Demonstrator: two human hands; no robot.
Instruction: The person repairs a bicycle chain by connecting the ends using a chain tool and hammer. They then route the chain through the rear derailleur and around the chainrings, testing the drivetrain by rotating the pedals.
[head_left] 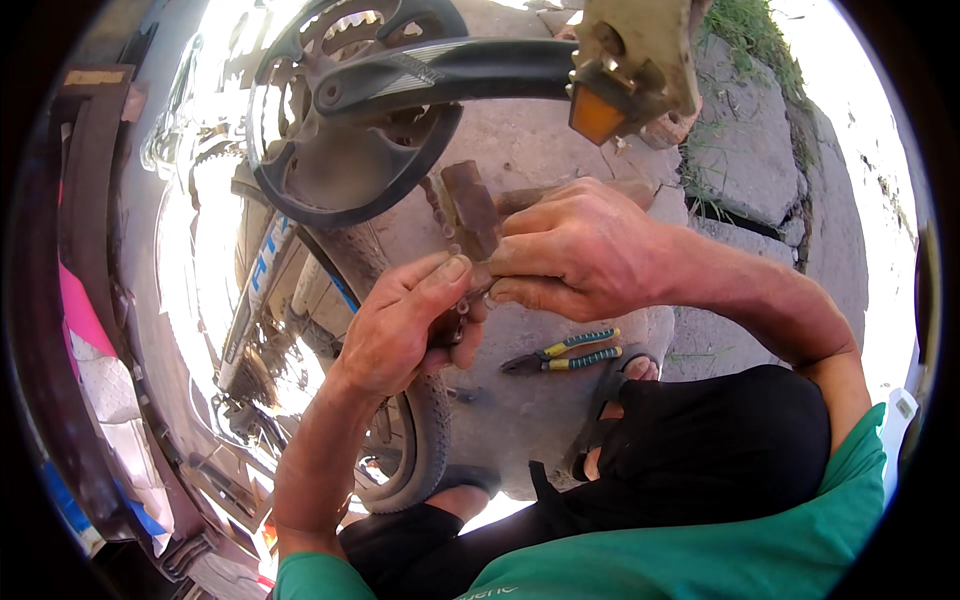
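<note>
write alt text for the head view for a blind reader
A bare left hand holds a bicycle chain, with the right hand close by, near a black crankset and a hammer. Green-and-yellow-handled pliers lie on the concrete ground.

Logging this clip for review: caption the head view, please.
Left hand and right hand together at a bicycle chain, near a hammer and pliers.

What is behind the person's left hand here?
A bicycle tyre shows past the left hand, above and below it, with concrete ground beside it. Whatever lies directly behind the hand is covered.
</note>
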